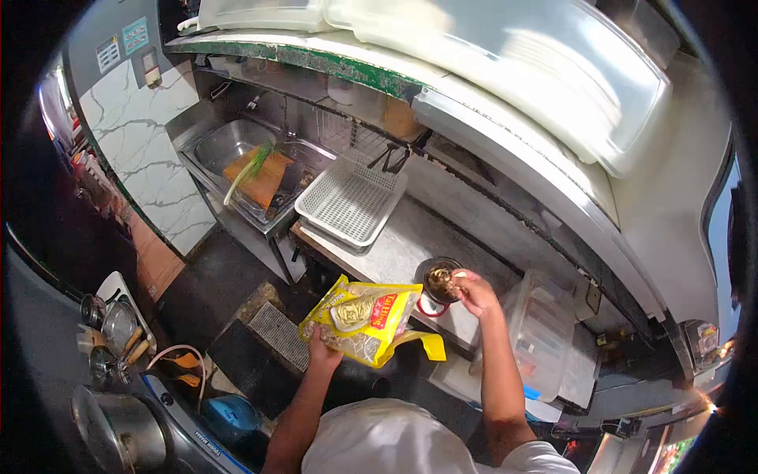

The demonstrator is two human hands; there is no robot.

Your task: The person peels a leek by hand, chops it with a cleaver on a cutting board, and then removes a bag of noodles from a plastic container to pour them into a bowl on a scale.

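My left hand (322, 351) grips the lower left side of a yellow printed bag (359, 320), which is tilted and has a torn strip hanging at its right. My right hand (474, 292) is over a round dark container (442, 276) on the counter, its fingers pinched at the container's right side. Small brownish pieces show by the fingertips; whether the fingers hold them is too small to tell. A red-rimmed round lid or dish (431, 306) lies partly under the container's near edge.
A white perforated basket (351, 197) stands on the counter (407, 237). Left of it, a sink (229, 146) holds a board (264, 182) with green stalks. A clear lidded bin (537, 324) is at the right. Pots and utensils stand at lower left. A shelf hangs overhead.
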